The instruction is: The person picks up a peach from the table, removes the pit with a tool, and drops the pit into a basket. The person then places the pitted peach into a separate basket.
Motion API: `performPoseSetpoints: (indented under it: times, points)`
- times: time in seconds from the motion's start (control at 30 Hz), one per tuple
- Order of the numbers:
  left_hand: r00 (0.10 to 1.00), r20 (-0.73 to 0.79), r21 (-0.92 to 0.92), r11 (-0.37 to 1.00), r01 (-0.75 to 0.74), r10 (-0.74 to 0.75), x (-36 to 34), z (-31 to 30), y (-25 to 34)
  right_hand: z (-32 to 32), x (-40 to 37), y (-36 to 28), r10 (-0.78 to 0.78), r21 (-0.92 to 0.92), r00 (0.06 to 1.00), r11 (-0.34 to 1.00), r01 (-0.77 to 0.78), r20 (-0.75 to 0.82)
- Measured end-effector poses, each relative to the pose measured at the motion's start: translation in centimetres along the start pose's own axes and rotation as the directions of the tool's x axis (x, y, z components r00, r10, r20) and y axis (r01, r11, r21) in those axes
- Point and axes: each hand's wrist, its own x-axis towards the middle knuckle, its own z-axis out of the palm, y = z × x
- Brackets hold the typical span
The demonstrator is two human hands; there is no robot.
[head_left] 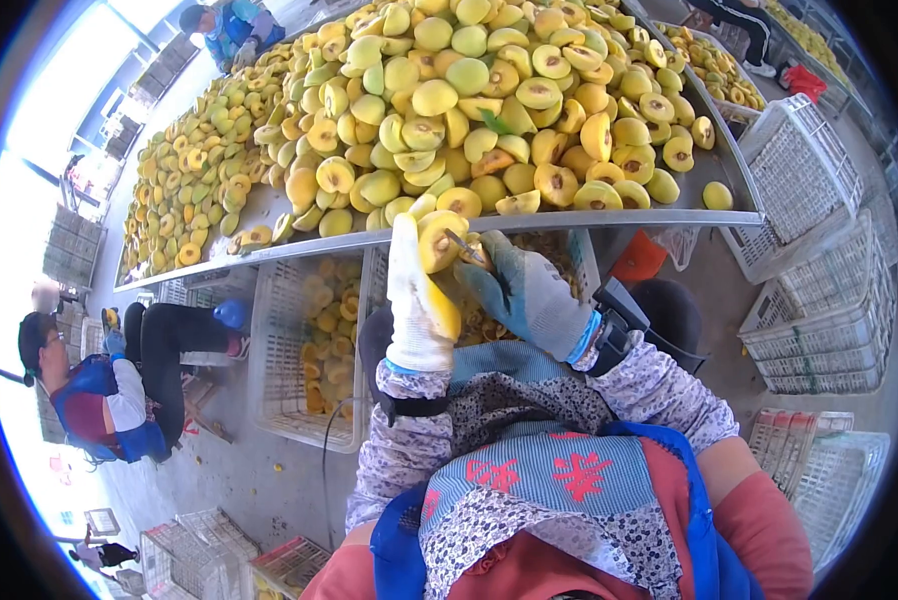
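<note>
My left hand, in a white and yellow glove, holds a halved yellow fruit with its cut face turned to the right. In a grey and blue glove, my right hand is closed round a small knife, whose blade touches the cut face. A piece of fruit sits by the right fingers. Both hands are at the near edge of a metal table heaped with whole and halved fruit. Below the table, a white crate holds more halves.
A co-worker sits at the left, another person at the far left of the table. Stacked crates stand on the right; more crates are at the lower left. A red-orange object is under the table edge.
</note>
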Motion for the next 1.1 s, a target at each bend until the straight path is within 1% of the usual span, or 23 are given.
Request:
performPoseSetpoints:
  times: [0.07,0.1,0.17,0.2,0.23,0.27,0.3,0.33,0.37,0.4,0.47,0.5,0.6,0.67,0.7,0.77,0.8,0.87,0.9,0.97,1.0,1.07,1.1]
  points:
    - [0.994,0.003,-0.15,0.983,0.105,-0.106,0.0,0.1,1.1,0.2,0.0,0.0,0.065,-0.099,0.998,0.993,-0.064,0.003]
    - [0.995,0.004,-0.151,0.983,0.101,-0.101,0.1,0.3,1.1,0.2,0.0,0.3,0.062,-0.1,0.998,0.993,-0.062,-0.001]
    - [0.979,-0.056,-0.205,0.962,0.182,-0.198,0.1,0.7,0.9,0.5,-0.3,1.1,0.015,-0.115,1.0,0.993,-0.014,0.01]
    - [0.979,-0.051,-0.206,0.961,0.183,-0.198,0.2,0.8,0.7,0.6,-0.3,1.2,0.018,-0.115,1.0,0.993,-0.017,0.007]
    - [0.984,-0.067,-0.185,0.971,0.151,-0.166,0.4,1.0,0.5,0.8,-0.3,1.4,-0.165,-0.149,0.984,0.977,0.155,-0.06]
    - [0.988,-0.081,-0.166,0.979,0.119,-0.134,0.6,1.2,0.3,0.9,-0.3,1.6,-0.344,-0.194,0.932,0.928,0.318,-0.117]
    - [0.988,-0.079,-0.17,0.978,0.12,-0.135,0.8,1.3,0.3,1.1,-0.1,2.1,-0.342,-0.198,0.932,0.928,0.315,-0.118]
    - [0.999,-0.053,-0.029,1.0,-0.006,0.004,1.0,1.4,0.4,1.4,0.0,2.7,-0.141,-0.139,0.981,0.983,0.122,-0.136]
    - [0.99,-0.006,0.107,0.985,-0.139,0.14,1.2,1.7,0.3,1.4,0.2,3.1,0.066,-0.076,0.987,0.994,-0.078,-0.145]
    - [0.99,0.003,0.101,0.985,-0.138,0.138,1.2,2.1,0.0,1.3,0.1,3.3,0.074,-0.077,0.986,0.993,-0.087,-0.152]
    - [0.987,0.008,0.21,0.965,-0.158,0.16,0.9,2.9,-1.3,1.1,0.2,3.7,0.077,-0.25,0.988,0.962,-0.108,-0.131]
    - [0.988,0.013,0.208,0.966,-0.155,0.156,0.8,3.1,-2.0,1.0,0.2,3.7,0.084,-0.249,0.988,0.962,-0.115,-0.132]
    - [0.975,0.024,0.256,0.942,-0.218,0.219,0.8,3.5,-2.7,0.6,0.1,3.6,0.01,-0.164,0.99,0.986,-0.033,-0.138]
    - [0.994,0.008,0.064,0.992,-0.109,0.108,0.5,3.9,-1.9,0.3,0.0,4.0,0.041,-0.127,0.995,0.991,-0.052,-0.088]
    - [0.995,0.011,0.064,0.993,-0.101,0.1,0.4,4.2,-2.2,0.3,0.0,4.1,0.049,-0.126,0.995,0.99,-0.059,-0.085]
    - [0.997,-0.027,0.079,0.994,-0.075,0.077,0.4,4.6,-2.6,0.2,0.1,4.0,0.176,-0.148,0.984,0.973,-0.177,-0.019]
    - [0.997,-0.024,0.078,0.995,-0.07,0.072,0.3,4.6,-2.7,0.3,0.0,4.2,0.182,-0.148,0.983,0.972,-0.183,-0.019]
    - [0.999,0.035,-0.046,0.998,0.041,-0.039,0.0,4.3,-2.6,0.7,-0.1,4.5,0.197,-0.17,0.98,0.966,-0.196,-0.011]
    - [0.998,0.036,-0.046,0.998,0.045,-0.043,0.1,4.1,-2.6,1.0,-0.2,4.9,0.2,-0.17,0.98,0.965,-0.199,-0.009]
    - [0.979,0.139,0.216,0.961,-0.174,0.147,0.4,3.8,-2.6,1.5,-0.2,5.5,0.188,-0.191,0.982,0.963,-0.187,-0.014]
    - [0.98,0.139,0.217,0.961,-0.172,0.144,0.1,4.0,-2.7,1.6,-0.3,5.4,0.19,-0.191,0.982,0.963,-0.188,-0.013]
    - [0.999,0.045,0.072,0.997,0.011,-0.015,-0.7,4.9,-2.4,1.8,-0.3,5.2,0.178,-0.144,0.984,0.974,-0.177,-0.009]
    - [0.999,0.05,0.072,0.997,0.011,-0.015,-0.8,5.2,-2.1,2.4,-0.5,5.6,0.181,-0.142,0.983,0.973,-0.18,-0.012]
